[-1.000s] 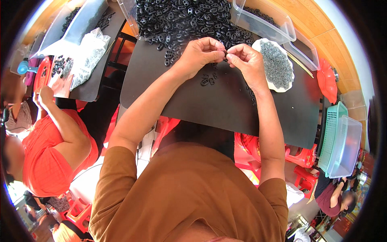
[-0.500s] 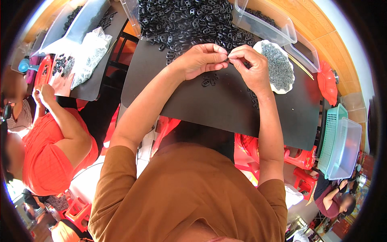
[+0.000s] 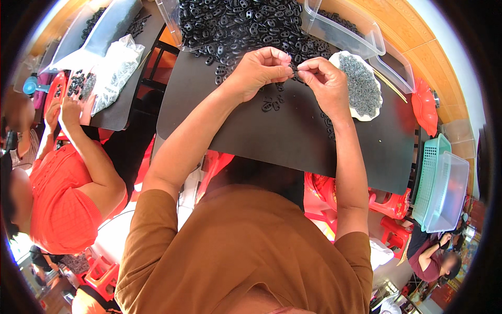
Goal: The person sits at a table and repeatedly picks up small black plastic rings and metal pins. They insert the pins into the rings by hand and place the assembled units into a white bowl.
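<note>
Left hand point(image 3: 260, 68) and right hand point(image 3: 325, 78) raised together over the black worktop point(image 3: 293, 136), fingertips meeting at about 12 o'clock of the frame. Small black plastic link piece point(image 3: 294, 67) pinched between thumb and forefinger of both hands; both grips pressed together on it, remaining fingers curled. Exact shape of the piece not discernible, mostly hidden by the fingertips.

Heap of black oval plastic links point(image 3: 246, 26) spread at 12 o'clock, just beyond the hands, spilling toward the left knuckles. A few loose black links point(image 3: 271, 103) lying on the worktop directly below the hands, apart from them. White shallow dish of small grey metal parts point(image 3: 361, 86) at 2 o'clock, just beside the right hand, not touching. Clear plastic rectangular tubs point(image 3: 361, 31) behind the dish at 1 o'clock. Red plastic tray point(image 3: 424, 107) and stacked teal plastic basket point(image 3: 431, 167) at 3 o'clock, past the worktop edge.

Second person in an orange top point(image 3: 60, 199) seated at 9 o'clock, that person's hand point(image 3: 68, 112) at a separate dark board near a clear plastic bag of grey parts point(image 3: 115, 65).
</note>
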Demonstrator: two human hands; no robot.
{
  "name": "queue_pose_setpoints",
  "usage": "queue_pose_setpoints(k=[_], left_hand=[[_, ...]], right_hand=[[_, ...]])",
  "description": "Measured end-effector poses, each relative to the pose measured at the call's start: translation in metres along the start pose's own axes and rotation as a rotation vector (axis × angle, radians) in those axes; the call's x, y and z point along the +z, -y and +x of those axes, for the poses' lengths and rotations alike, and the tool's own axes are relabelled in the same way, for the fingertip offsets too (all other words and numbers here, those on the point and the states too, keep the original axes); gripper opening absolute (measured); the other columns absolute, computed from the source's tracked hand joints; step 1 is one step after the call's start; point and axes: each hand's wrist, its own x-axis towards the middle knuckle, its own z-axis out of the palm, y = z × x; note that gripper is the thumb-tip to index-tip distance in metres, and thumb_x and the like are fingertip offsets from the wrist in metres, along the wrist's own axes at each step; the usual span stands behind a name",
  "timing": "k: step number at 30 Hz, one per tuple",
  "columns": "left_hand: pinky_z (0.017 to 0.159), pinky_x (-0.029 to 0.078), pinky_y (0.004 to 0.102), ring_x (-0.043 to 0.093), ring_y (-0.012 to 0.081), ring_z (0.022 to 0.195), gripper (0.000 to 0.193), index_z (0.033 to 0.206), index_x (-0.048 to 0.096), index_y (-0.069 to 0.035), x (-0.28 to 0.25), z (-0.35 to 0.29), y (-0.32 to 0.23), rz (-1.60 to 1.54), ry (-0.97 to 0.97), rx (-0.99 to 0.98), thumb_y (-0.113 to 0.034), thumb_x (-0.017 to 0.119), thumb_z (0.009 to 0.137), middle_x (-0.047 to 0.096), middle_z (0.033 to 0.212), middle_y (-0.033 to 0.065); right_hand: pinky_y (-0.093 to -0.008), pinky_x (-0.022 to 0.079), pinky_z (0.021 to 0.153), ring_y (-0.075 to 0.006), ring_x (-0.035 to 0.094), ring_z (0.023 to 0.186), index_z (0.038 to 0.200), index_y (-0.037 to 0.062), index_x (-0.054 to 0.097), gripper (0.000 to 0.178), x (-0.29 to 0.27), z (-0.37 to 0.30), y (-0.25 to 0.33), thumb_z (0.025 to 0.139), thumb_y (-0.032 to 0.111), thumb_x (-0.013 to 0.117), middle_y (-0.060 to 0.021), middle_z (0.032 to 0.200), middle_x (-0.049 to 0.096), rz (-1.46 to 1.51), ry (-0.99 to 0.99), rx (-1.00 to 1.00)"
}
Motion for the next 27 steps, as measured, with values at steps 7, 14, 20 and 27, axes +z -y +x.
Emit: queue_pose_setpoints(k=[7, 14, 20, 27], left_hand=[[0.078, 0.054, 0.0258, 0.067, 0.0138, 0.087, 0.017, 0.099, 0.063, -0.006, 0.001, 0.000, 0.001, 0.085, -0.029, 0.054, -0.001, 0.071, 0.085, 0.066, 0.096, 0.0021], [0.078, 0.054, 0.0257, 0.067, 0.0128, 0.086, 0.016, 0.097, 0.064, -0.004, 0.005, -0.001, 0.001, 0.145, -0.040, 0.069, -0.001, 0.072, 0.084, 0.067, 0.093, 0.0032], [0.078, 0.054, 0.0255, 0.067, 0.0126, 0.085, 0.016, 0.096, 0.064, -0.004, 0.005, -0.001, 0.001, 0.161, -0.046, 0.078, 0.000, 0.072, 0.083, 0.067, 0.093, 0.0037], [0.078, 0.054, 0.0257, 0.067, 0.0125, 0.084, 0.018, 0.096, 0.064, -0.003, 0.005, -0.001, 0.000, 0.186, -0.054, 0.085, 0.002, 0.072, 0.082, 0.068, 0.092, 0.0045]], right_hand=[[-0.0227, 0.053, 0.066, -0.0077, 0.065, 0.075, 0.090, 0.0039, 0.068, 0.011, 0.001, -0.001, 0.004, 0.081, -0.001, 0.071, -0.0007, 0.082, 0.070, 0.000, -0.002, 0.041], [-0.0231, 0.053, 0.065, -0.0075, 0.065, 0.074, 0.088, 0.0043, 0.066, 0.011, 0.000, -0.001, 0.010, 0.080, -0.002, 0.070, -0.0005, 0.081, 0.070, -0.073, 0.004, 0.018], [-0.0233, 0.053, 0.065, -0.0080, 0.065, 0.073, 0.087, 0.0043, 0.066, 0.011, 0.001, -0.002, 0.013, 0.080, -0.003, 0.070, -0.0013, 0.080, 0.070, -0.117, 0.015, -0.020], [-0.0234, 0.052, 0.064, -0.0081, 0.064, 0.072, 0.087, 0.0045, 0.066, 0.011, 0.001, -0.001, 0.016, 0.080, -0.003, 0.070, -0.0011, 0.079, 0.069, -0.129, 0.015, -0.033]])
